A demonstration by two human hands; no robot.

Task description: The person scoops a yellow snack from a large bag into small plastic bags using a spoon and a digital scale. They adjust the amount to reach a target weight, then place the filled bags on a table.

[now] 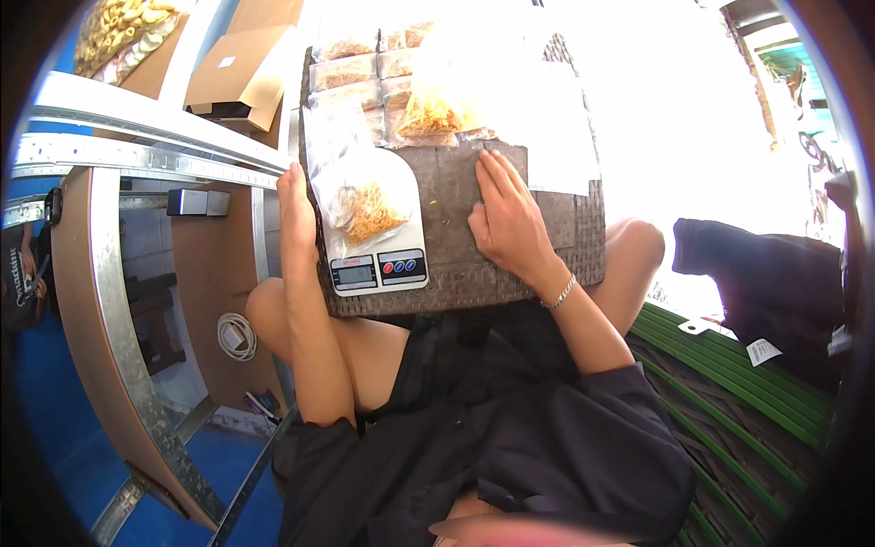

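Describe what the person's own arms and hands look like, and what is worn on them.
Both forearms are bare, coming out of loose dark, near-black sleeves that end around the elbows. The right hand has a thin silver chain bracelet at the wrist. The left hand shows no bracelet, watch or glove; its fingers are partly hidden from this view. No rings can be made out on either hand.
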